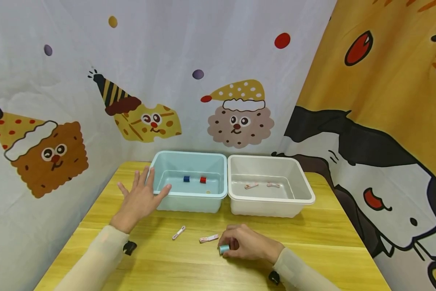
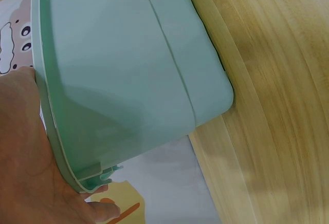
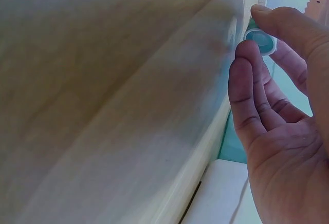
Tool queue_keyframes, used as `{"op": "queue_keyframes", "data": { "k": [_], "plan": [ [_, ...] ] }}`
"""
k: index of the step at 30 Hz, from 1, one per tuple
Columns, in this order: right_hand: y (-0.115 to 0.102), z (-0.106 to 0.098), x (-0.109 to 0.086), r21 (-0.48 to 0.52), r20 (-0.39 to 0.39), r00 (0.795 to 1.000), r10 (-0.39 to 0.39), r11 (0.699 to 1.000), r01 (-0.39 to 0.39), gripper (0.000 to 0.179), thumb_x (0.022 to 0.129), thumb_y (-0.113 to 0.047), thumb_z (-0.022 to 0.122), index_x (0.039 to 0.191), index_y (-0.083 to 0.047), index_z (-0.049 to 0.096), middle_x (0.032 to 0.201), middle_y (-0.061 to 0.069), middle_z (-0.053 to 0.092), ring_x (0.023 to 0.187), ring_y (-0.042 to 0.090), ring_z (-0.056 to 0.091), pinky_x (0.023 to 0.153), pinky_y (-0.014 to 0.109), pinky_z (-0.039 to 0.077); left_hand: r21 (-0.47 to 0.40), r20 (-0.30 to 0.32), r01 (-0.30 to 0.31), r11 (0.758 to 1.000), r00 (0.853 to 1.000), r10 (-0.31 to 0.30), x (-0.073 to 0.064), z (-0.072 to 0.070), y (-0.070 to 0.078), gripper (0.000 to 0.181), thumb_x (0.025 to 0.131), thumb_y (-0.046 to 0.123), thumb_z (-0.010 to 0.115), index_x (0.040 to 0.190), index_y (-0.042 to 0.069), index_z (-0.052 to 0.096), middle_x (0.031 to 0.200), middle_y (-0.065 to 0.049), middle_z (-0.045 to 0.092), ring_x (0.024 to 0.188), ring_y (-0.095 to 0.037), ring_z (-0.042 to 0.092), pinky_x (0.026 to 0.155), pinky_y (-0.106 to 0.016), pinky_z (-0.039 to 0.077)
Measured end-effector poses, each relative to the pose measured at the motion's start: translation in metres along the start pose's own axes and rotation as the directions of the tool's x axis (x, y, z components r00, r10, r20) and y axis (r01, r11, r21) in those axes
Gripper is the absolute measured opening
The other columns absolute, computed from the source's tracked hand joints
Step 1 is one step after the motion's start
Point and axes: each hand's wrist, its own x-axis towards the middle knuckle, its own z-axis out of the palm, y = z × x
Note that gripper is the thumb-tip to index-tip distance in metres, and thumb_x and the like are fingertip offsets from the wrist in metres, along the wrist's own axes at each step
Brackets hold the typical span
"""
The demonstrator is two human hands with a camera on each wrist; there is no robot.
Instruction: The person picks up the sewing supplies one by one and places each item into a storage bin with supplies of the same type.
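Observation:
Above the table near its front, my right hand pinches a small light-blue thread spool between thumb and fingers. The spool's round teal end faces the camera in the right wrist view. My left hand, fingers spread and straight, is at the front left corner of the light-blue bin. In the left wrist view that hand lies along the bin's rim. Inside the bin lie a dark blue spool, a red spool and a tiny yellowish thing.
A white bin stands against the blue one's right side, with two pale pink-marked strips inside. Two similar strips lie on the wooden table: one strip left, another strip beside my right hand. A printed curtain hangs behind.

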Motion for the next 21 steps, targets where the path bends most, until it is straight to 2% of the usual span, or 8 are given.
{"op": "queue_keyframes", "data": {
  "k": [10, 21],
  "plan": [
    [-0.0020, -0.0014, 0.0013, 0.016, -0.006, 1.000, 0.012, 1.000, -0.011, 0.020, 0.104, -0.018, 0.091, 0.123, -0.019, 0.084, 0.110, -0.009, 0.074, 0.088, -0.011, 0.066, 0.075, 0.013, 0.062, 0.000, 0.001, 0.004, 1.000, 1.000, -0.004, -0.0017, 0.0004, 0.0015, 0.113, 0.115, 0.082, 0.045, 0.186, 0.000, 0.015, 0.195, -0.031, 0.009, 0.180, -0.063, 0.003, 0.122, -0.103, -0.010],
    [-0.0043, -0.0057, 0.0028, 0.013, -0.016, 1.000, 0.021, 1.000, -0.020, 0.022, 0.104, -0.017, 0.091, 0.124, -0.018, 0.084, 0.112, -0.007, 0.076, 0.088, -0.010, 0.066, 0.076, 0.014, 0.063, 0.001, -0.003, 0.003, 1.000, 1.000, -0.003, -0.0006, 0.0019, 0.0013, 0.109, 0.116, 0.076, 0.049, 0.186, -0.001, 0.016, 0.194, -0.031, 0.010, 0.179, -0.063, 0.002, 0.122, -0.103, -0.012]
  ]
}}
